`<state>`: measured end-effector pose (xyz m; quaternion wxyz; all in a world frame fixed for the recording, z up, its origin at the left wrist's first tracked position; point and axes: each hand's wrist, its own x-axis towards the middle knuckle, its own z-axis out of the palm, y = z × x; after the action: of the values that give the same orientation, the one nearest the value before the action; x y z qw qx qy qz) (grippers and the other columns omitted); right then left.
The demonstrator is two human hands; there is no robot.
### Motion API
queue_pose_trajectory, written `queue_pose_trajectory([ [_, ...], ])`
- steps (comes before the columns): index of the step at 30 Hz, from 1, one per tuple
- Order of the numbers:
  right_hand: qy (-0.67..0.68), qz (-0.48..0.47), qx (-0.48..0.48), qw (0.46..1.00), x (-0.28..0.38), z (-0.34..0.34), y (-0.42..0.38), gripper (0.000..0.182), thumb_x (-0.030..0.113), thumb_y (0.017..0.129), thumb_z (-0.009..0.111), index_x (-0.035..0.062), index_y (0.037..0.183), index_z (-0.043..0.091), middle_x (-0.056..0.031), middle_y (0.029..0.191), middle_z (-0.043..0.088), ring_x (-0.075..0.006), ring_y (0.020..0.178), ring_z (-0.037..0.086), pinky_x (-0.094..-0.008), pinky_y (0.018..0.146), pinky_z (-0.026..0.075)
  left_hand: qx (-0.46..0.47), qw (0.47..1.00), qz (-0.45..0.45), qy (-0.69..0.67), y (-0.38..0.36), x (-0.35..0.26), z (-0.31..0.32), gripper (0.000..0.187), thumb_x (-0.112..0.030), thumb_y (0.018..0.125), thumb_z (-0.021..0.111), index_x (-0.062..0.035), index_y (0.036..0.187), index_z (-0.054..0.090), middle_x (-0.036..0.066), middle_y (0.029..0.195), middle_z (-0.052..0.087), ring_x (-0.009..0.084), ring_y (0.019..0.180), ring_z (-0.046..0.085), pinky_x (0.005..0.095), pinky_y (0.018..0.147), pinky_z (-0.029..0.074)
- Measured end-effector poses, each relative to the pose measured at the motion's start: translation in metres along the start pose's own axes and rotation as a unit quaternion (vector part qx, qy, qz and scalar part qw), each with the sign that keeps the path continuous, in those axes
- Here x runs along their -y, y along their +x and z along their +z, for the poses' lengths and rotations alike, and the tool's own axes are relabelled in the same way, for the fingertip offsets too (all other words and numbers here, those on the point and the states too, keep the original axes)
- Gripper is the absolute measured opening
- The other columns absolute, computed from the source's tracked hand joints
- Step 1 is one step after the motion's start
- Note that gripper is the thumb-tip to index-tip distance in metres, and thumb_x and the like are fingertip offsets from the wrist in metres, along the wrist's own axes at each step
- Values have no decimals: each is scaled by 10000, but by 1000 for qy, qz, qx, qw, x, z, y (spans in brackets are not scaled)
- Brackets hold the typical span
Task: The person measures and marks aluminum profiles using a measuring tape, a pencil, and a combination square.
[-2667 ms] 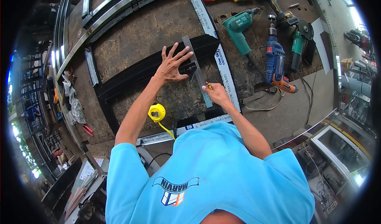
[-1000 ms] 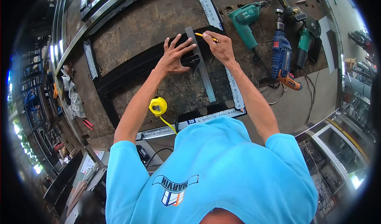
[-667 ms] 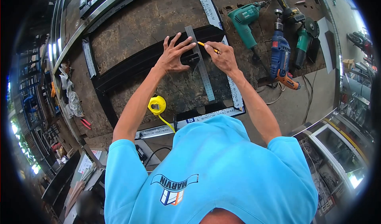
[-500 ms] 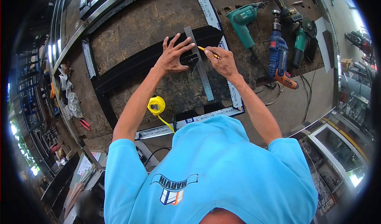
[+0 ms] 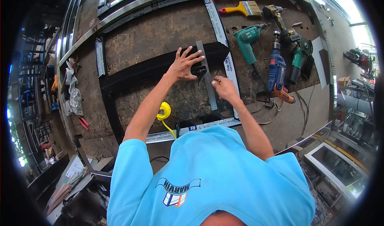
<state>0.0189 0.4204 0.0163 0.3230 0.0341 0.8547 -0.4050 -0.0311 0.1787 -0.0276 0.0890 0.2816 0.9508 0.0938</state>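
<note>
My left hand [image 5: 185, 67] lies with fingers spread on the black bar [image 5: 140, 68] and the head of the square, its fingertips at the edge of the steel ruler blade [image 5: 207, 76]. That blade crosses the bar at a steep angle. Just right of the blade is my right hand [image 5: 226, 89], its fingers curled together around what may be the pencil, which is mostly hidden. A yellow tape measure [image 5: 163, 111] rests below my left forearm, its yellow strap running down to the frame's lower bar.
Right of the labelled frame [image 5: 217, 20] lie a paintbrush [image 5: 244, 9], a green drill [image 5: 247, 44], a blue drill [image 5: 277, 68] and a green grinder [image 5: 297, 62]. Red-handled pliers [image 5: 83, 123] and a plastic bag [image 5: 75, 100] are at the left.
My right hand has moved down the ruler, away from the black bar, and the pencil no longer shows clearly. The view has shifted slightly; my left hand stays on the bar.
</note>
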Motion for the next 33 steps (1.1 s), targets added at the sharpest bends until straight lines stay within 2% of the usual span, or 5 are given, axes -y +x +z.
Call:
queue_pose_trajectory([
  [8, 153, -10, 42, 987, 0, 13, -14, 310, 129, 873, 658, -41, 1128, 610, -85, 788, 638, -142, 552, 566, -289, 510, 468, -98, 994, -46, -12, -27, -26, -3, 1049, -393, 582, 795, -331, 1496, 284, 52, 1592, 156, 358, 1450, 102, 538, 1176, 101],
  [9, 171, -21, 68, 983, 8, 10, -24, 308, 118, 876, 655, -46, 1132, 607, -80, 808, 636, -129, 555, 541, -283, 504, 458, -138, 987, -58, -59, -42, -41, -21, 1002, -226, 622, 800, -296, 1491, 307, 94, 1571, 199, 368, 1428, 186, 504, 1156, 225],
  [15, 144, -51, 251, 956, 39, 29, -45, 334, 149, 867, 674, -33, 1140, 613, -42, 785, 612, -104, 602, 518, -261, 496, 423, -185, 925, -226, -241, -149, -74, -39, 835, -45, 688, 754, -227, 1432, 421, 145, 1491, 342, 375, 1246, 480, 430, 1023, 432],
  [23, 114, -61, 354, 926, 116, 96, -57, 288, 164, 890, 668, 11, 1133, 644, 12, 688, 563, -56, 517, 452, -228, 451, 356, -226, 896, -330, -192, -250, -55, -71, 873, -8, 634, 727, -186, 1433, 421, 184, 1441, 413, 368, 1269, 461, 421, 1038, 403],
  [33, 156, -27, 323, 933, 151, 248, -66, 414, 67, 893, 645, -34, 1269, 506, -54, 870, 588, -63, 505, 490, -215, 429, 401, -146, 935, -244, -211, -351, 57, -60, 917, -29, 629, 732, -210, 1460, 389, 123, 1487, 382, 317, 1352, 388, 409, 1087, 356],
])
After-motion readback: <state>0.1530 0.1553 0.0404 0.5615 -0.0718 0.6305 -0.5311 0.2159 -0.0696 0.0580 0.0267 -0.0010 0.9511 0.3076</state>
